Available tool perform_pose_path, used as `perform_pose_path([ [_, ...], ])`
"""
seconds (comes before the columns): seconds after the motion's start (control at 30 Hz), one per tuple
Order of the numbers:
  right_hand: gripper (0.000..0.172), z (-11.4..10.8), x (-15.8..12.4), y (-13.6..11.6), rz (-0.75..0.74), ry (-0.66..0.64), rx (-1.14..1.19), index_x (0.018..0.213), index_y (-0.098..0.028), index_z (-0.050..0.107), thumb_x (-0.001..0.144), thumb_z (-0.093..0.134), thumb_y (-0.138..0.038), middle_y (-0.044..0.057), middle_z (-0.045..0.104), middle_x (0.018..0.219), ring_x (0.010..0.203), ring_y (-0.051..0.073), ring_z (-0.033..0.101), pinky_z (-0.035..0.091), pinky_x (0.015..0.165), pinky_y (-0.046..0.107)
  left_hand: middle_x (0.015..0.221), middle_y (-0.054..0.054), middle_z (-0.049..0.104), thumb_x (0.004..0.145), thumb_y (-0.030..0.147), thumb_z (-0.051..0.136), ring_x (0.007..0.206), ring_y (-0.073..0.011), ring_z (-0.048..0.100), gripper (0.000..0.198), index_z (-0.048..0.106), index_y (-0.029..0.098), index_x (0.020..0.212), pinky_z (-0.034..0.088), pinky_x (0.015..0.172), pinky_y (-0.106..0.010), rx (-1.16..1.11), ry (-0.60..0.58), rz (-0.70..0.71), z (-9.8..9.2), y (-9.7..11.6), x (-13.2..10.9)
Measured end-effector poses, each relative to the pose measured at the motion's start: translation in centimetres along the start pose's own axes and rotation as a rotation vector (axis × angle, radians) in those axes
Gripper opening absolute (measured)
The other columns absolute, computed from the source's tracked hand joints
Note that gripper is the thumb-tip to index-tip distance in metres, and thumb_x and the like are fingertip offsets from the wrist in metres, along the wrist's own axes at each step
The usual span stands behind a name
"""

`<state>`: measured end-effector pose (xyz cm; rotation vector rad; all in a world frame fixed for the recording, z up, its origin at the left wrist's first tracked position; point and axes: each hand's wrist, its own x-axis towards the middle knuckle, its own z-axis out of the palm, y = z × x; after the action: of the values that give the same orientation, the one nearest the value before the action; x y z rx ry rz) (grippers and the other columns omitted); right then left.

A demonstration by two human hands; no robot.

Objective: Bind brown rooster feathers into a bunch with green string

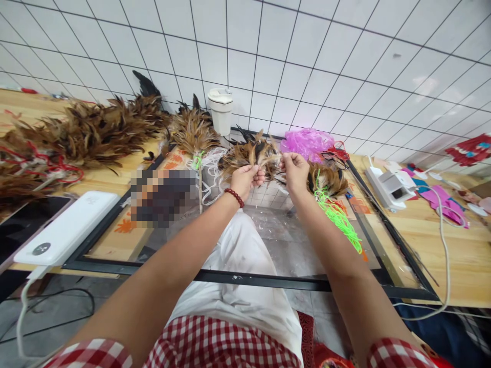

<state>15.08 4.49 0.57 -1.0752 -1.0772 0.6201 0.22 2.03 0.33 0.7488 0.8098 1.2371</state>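
Note:
My left hand point(247, 179), with a dark red bead bracelet point(233, 197) at the wrist, is closed in a pinch at the front of a brown feather bunch point(249, 153). My right hand point(296, 171) is closed in a pinch a little to the right, at the same height. What lies between the fingertips of either hand is too small to make out; pale feathers are right beside them. Close by my right wrist sits another feather bunch point(333, 179), with bright green string point(339, 220) in front of it. A feather bunch on a stick point(195, 133) stands at the left.
Below my hands is a black-framed glass panel point(261, 279). A white power bank point(69, 230) and a large feather pile point(95, 133) lie left. A white lidded cup point(221, 112) and a purple plastic bag point(307, 143) stand by the tiled wall. A white device point(391, 186) with cable lies right.

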Motion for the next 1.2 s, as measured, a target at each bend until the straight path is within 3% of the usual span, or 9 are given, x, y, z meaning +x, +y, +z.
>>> perform_pose_path([
  [0.2, 0.032, -0.1, -0.6, -1.4, -0.306, 0.064, -0.259, 0.085, -0.019, 0.059, 0.085, 0.050, -0.050, 0.005, 0.061, 0.084, 0.082, 0.017, 0.057, 0.046, 0.077, 0.032, 0.072, -0.006, 0.068, 0.079, 0.023, 0.066, 0.058, -0.0092, 0.063, 0.014, 0.062, 0.010, 0.078, 0.048, 0.056, -0.020, -0.006, -0.081, -0.034, 0.1, -0.1, -0.2],
  [0.4, 0.022, 0.6, -3.0, -1.7, -0.627, -0.281, -0.645, 0.085, -0.021, 0.065, 0.089, 0.051, -0.037, 0.009, 0.063, 0.096, 0.098, 0.024, 0.054, 0.037, 0.092, 0.042, 0.067, -0.001, 0.065, 0.075, 0.021, 0.070, 0.057, -0.0068, 0.060, 0.012, 0.061, 0.013, 0.079, 0.048, 0.060, -0.019, -0.153, -0.106, -0.072, 0.2, -0.2, -0.1],
  [0.67, 0.024, 0.1, -2.8, -1.0, -0.723, -0.338, -0.717, 0.085, -0.022, 0.068, 0.090, 0.050, -0.037, 0.008, 0.061, 0.092, 0.094, 0.022, 0.054, 0.039, 0.088, 0.039, 0.068, 0.000, 0.064, 0.079, 0.023, 0.066, 0.063, -0.0071, 0.060, 0.010, 0.061, 0.014, 0.079, 0.050, 0.067, -0.021, -0.265, -0.203, -0.156, -0.4, -0.2, 0.2],
  [0.77, 0.024, 0.3, -2.8, -1.0, -0.618, -0.339, -0.526, 0.084, -0.021, 0.067, 0.087, 0.053, -0.040, 0.008, 0.059, 0.093, 0.093, 0.021, 0.054, 0.042, 0.087, 0.038, 0.068, 0.000, 0.064, 0.081, 0.022, 0.065, 0.063, -0.0068, 0.060, 0.009, 0.060, 0.014, 0.079, 0.050, 0.066, -0.020, -0.224, -0.151, -0.134, -0.2, -0.1, 0.1],
  [0.87, 0.026, 0.6, -2.5, -0.9, -0.332, -0.269, -0.251, 0.083, -0.019, 0.064, 0.083, 0.057, -0.045, 0.006, 0.059, 0.089, 0.087, 0.019, 0.056, 0.046, 0.082, 0.036, 0.066, -0.001, 0.063, 0.079, 0.024, 0.067, 0.058, -0.0067, 0.058, 0.012, 0.061, 0.013, 0.078, 0.047, 0.058, -0.019, -0.106, -0.141, -0.083, -0.2, 0.0, 0.0],
  [0.93, 0.031, 0.4, -2.1, -0.9, -0.053, -0.399, -0.044, 0.079, -0.019, 0.060, 0.078, 0.062, -0.049, 0.003, 0.059, 0.078, 0.074, 0.016, 0.056, 0.048, 0.074, 0.034, 0.061, -0.001, 0.060, 0.078, 0.025, 0.068, 0.051, -0.0063, 0.054, 0.015, 0.061, 0.012, 0.075, 0.042, 0.051, -0.018, -0.037, -0.188, -0.074, -0.3, 0.0, -0.1],
  [1.0, 0.036, 0.0, -1.7, -1.0, 0.209, -0.643, 0.132, 0.073, -0.018, 0.058, 0.070, 0.069, -0.052, 0.000, 0.058, 0.068, 0.063, 0.014, 0.056, 0.049, 0.067, 0.032, 0.056, 0.000, 0.056, 0.077, 0.025, 0.069, 0.048, -0.0060, 0.051, 0.017, 0.061, 0.011, 0.072, 0.039, 0.046, -0.018, 0.004, -0.257, -0.110, -0.3, 0.1, -0.2],
  [1.07, 0.039, -0.5, -1.4, -1.3, 0.375, -0.817, 0.238, 0.067, -0.018, 0.056, 0.063, 0.075, -0.052, -0.001, 0.058, 0.061, 0.058, 0.014, 0.056, 0.050, 0.063, 0.032, 0.055, 0.000, 0.055, 0.076, 0.025, 0.070, 0.047, -0.0061, 0.051, 0.018, 0.061, 0.011, 0.069, 0.037, 0.045, -0.018, 0.028, -0.327, -0.176, -0.4, 0.1, -0.3],
  [1.2, 0.038, -0.9, -1.3, -1.3, 0.466, -0.742, 0.313, 0.065, -0.016, 0.058, 0.056, 0.082, -0.045, -0.003, 0.057, 0.055, 0.049, 0.010, 0.052, 0.047, 0.052, 0.026, 0.060, -0.003, 0.061, 0.076, 0.025, 0.070, 0.051, -0.0076, 0.056, 0.017, 0.064, 0.010, 0.072, 0.044, 0.051, -0.019, 0.061, -0.409, -0.253, -0.4, 0.1, -0.4],
])
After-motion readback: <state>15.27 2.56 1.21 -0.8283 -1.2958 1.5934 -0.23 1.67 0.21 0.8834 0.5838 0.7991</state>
